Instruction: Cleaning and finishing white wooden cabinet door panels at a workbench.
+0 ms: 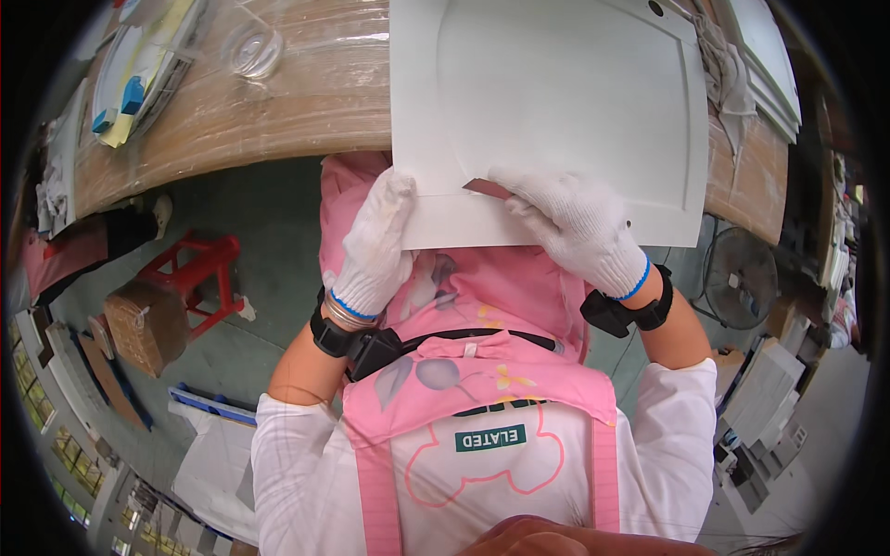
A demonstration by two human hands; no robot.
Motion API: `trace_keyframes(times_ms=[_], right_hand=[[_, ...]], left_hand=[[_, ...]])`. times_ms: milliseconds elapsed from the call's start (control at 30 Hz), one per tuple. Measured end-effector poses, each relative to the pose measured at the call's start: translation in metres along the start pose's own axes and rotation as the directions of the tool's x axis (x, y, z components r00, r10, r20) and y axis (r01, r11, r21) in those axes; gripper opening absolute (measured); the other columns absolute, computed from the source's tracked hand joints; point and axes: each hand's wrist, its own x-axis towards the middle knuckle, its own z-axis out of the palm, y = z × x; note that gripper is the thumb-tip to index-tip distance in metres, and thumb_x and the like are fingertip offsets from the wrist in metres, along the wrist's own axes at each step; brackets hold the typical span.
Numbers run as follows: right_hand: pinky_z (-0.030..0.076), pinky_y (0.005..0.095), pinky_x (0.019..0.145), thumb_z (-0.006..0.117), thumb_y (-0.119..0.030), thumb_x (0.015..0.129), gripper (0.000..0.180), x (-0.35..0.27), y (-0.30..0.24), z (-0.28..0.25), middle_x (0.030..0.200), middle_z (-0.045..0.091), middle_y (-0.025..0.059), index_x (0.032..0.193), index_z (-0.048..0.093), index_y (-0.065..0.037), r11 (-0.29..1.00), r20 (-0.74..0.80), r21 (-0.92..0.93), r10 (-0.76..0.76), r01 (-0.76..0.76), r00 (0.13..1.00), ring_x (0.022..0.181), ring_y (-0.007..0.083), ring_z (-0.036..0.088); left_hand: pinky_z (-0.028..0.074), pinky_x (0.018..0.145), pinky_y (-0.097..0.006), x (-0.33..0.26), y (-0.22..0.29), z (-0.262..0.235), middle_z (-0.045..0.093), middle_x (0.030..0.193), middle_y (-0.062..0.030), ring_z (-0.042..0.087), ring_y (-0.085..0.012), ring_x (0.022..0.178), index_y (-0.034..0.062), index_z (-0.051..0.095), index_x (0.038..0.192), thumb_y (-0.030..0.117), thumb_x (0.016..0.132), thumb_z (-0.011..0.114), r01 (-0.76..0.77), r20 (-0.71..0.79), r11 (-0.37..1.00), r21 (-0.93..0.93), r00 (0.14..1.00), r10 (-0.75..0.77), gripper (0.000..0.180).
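Note:
A white panel with a recessed middle (556,102), like a cabinet door, lies partly on the table and juts over its near edge above my lap. My left hand (378,236), in a white knit glove, is closed on the panel's near left edge. My right hand (579,222), gloved the same way, pinches a folded reddish-brown piece of sandpaper (488,188). The sandpaper rests at the inner edge of the panel's near frame strip. Fingers of my right hand hide part of the sandpaper.
The table (315,93) is covered in brown board and clear film. On it are a tape roll (254,52), a tray with blue blocks (133,94), a grey rag (721,56) and stacked white panels (765,65). A red stool (206,269), cardboard box (141,324) and fan (739,276) stand below.

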Motion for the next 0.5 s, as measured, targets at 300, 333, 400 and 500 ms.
trace_keyframes(times_ms=[300, 333, 400, 500], right_hand=[[0.05, 0.0374, 0.052, 0.063, -0.014, 0.078, 0.049, -0.02, -0.009, 0.029, 0.083, 0.067, 0.0074, 0.127, 0.058, -0.019, 0.886, 0.124, -0.4, -0.202, 0.235, 0.972, 0.068, 0.0261, 0.064], [0.049, 0.0366, 0.052, 0.064, -0.013, 0.076, 0.049, -0.019, -0.006, 0.032, 0.079, 0.065, 0.0065, 0.125, 0.059, -0.018, 0.902, -0.001, -0.389, -0.206, 0.19, 0.978, 0.066, 0.0243, 0.063], [0.047, 0.0351, 0.052, 0.067, -0.01, 0.073, 0.049, -0.016, -0.002, 0.036, 0.071, 0.062, 0.0047, 0.122, 0.06, -0.015, 0.932, -0.248, -0.346, -0.198, 0.104, 0.948, 0.062, 0.0208, 0.062], [0.049, 0.0365, 0.055, 0.065, -0.009, 0.075, 0.045, -0.03, -0.016, 0.037, 0.072, 0.062, 0.0049, 0.119, 0.06, -0.012, 0.827, 0.007, -0.523, -0.241, 0.209, 0.971, 0.064, 0.0224, 0.062]], left_hand=[[0.053, 0.097, -0.049, -0.014, 0.008, -0.005, 0.054, 0.133, -0.0222, 0.058, -0.033, 0.119, -0.0038, 0.042, 0.137, 0.036, 0.106, 0.036, 0.194, 0.172, 0.886, -0.422, 0.976, -0.132, 0.05], [0.054, 0.096, -0.049, -0.015, 0.006, -0.008, 0.054, 0.132, -0.0231, 0.058, -0.0334, 0.119, -0.0049, 0.041, 0.137, 0.035, 0.106, 0.036, 0.176, 0.159, 0.885, -0.431, 0.98, -0.117, 0.051], [0.054, 0.096, -0.049, -0.016, 0.004, -0.014, 0.053, 0.132, -0.024, 0.058, -0.0339, 0.119, -0.006, 0.04, 0.137, 0.035, 0.106, 0.036, 0.155, 0.146, 0.884, -0.44, 0.984, -0.1, 0.052], [0.055, 0.094, -0.045, -0.019, 0.004, -0.022, 0.056, 0.128, -0.0239, 0.062, -0.0307, 0.113, -0.0055, 0.041, 0.135, 0.035, 0.106, 0.037, 0.125, 0.169, 0.88, -0.459, 0.984, -0.051, 0.05]])
